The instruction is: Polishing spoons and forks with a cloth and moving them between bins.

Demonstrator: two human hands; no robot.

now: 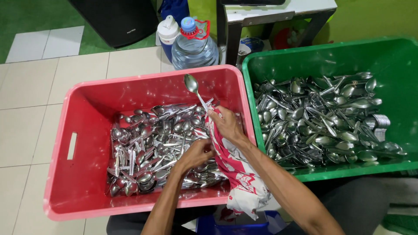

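Observation:
My right hand [226, 125] grips the handle of a steel spoon [192, 84] through a red and white cloth [238, 172], with the bowl pointing up over the red crate [78, 174]. The cloth hangs down over the crate's near right corner. My left hand [197, 153] is lower in the crate, its fingers closed on the cloth just above a pile of spoons and forks [148, 148].
A green crate [392, 56] on the right holds several more steel spoons [322, 117]. Behind the crates stand a large water bottle [194, 43], a white and blue flask [168, 35], a dark bin and a table leg. Pale floor tiles lie to the left.

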